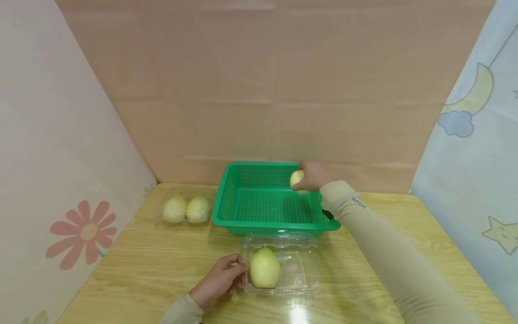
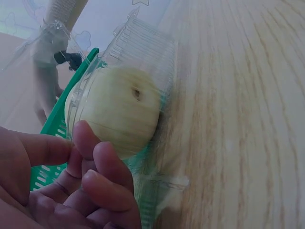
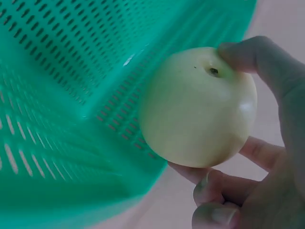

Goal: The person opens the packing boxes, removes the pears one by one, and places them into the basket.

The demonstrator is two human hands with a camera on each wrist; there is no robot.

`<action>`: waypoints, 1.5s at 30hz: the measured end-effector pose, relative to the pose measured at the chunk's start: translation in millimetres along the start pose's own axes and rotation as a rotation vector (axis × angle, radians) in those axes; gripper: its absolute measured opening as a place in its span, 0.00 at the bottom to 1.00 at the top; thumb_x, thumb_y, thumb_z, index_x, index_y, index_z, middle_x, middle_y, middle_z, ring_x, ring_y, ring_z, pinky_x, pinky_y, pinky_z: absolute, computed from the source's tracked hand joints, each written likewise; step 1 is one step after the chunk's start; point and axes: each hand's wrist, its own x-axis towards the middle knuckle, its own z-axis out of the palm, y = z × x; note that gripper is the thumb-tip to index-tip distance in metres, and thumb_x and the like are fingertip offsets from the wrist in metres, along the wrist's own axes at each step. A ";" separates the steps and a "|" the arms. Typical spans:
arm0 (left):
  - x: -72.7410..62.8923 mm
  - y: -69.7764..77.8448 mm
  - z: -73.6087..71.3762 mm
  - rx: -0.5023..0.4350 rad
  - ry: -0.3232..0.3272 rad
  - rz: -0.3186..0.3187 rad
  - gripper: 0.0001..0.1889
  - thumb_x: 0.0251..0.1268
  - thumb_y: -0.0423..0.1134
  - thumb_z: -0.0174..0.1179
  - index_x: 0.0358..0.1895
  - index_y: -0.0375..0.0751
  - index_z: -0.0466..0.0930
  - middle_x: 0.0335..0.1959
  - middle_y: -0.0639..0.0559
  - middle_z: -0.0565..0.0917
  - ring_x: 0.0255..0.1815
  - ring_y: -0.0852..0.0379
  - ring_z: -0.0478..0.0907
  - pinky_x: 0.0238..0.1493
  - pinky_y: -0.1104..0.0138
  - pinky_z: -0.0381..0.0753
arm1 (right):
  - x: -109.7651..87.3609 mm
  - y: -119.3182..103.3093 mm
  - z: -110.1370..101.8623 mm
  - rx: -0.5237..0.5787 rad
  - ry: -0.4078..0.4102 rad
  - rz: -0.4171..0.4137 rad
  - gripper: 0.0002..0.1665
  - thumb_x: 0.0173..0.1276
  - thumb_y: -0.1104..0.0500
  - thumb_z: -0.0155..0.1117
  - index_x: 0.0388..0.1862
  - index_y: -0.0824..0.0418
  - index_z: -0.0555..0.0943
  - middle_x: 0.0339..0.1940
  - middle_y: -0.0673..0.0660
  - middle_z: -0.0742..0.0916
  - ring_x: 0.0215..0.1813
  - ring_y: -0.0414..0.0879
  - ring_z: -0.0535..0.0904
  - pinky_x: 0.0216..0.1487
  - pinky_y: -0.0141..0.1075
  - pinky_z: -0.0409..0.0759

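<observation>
In the head view my right hand (image 1: 317, 176) grips a pale yellow pear (image 1: 297, 180) over the back right corner of the green plastic basket (image 1: 275, 223). The right wrist view shows thumb and fingers around the pear (image 3: 200, 109), its dimpled end toward the camera. My left hand (image 1: 220, 276) pinches the left rim of a clear plastic clamshell container (image 1: 295, 270), between thumb and forefinger. One pear (image 1: 265, 268) stands in that container's left half, stem toward the basket. The container's lid lies folded back against the basket's front.
Left of the basket, a second clear container (image 1: 206, 193) holds two pears (image 1: 175, 209). A wooden table (image 1: 364, 279) carries everything. Behind it rises a brown paper-like backdrop (image 1: 243, 90). Printed panels stand left and right.
</observation>
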 end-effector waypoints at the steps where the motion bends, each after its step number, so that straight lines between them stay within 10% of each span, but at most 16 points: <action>1: -0.6 0.1 -0.2 0.001 -0.002 0.000 0.13 0.75 0.41 0.54 0.33 0.37 0.72 0.23 0.54 0.80 0.23 0.60 0.74 0.19 0.71 0.66 | 3.7 0.4 3.1 -0.016 -0.014 0.011 0.39 0.53 0.44 0.72 0.61 0.62 0.76 0.50 0.59 0.85 0.43 0.54 0.78 0.41 0.46 0.78; 14: -1.2 0.7 1.2 0.023 0.009 0.007 0.13 0.76 0.41 0.53 0.33 0.36 0.72 0.22 0.54 0.80 0.23 0.59 0.74 0.18 0.71 0.66 | 27.9 5.3 31.0 -0.124 -0.092 0.072 0.36 0.54 0.47 0.77 0.57 0.60 0.76 0.45 0.61 0.85 0.39 0.53 0.79 0.34 0.43 0.79; 31: -4.8 -0.5 3.5 0.030 0.011 -0.004 0.13 0.76 0.41 0.53 0.34 0.35 0.74 0.23 0.54 0.80 0.23 0.59 0.74 0.19 0.70 0.66 | 21.3 9.1 46.3 -0.124 -0.174 0.106 0.55 0.53 0.49 0.82 0.72 0.64 0.62 0.53 0.66 0.84 0.47 0.57 0.81 0.36 0.44 0.81; 45: -3.3 3.1 0.5 0.039 -0.011 -0.015 0.13 0.77 0.43 0.53 0.34 0.37 0.74 0.24 0.54 0.80 0.24 0.58 0.74 0.20 0.69 0.66 | 12.5 7.2 27.3 0.003 -0.238 0.099 0.50 0.60 0.47 0.75 0.73 0.66 0.63 0.65 0.67 0.78 0.62 0.62 0.76 0.56 0.53 0.79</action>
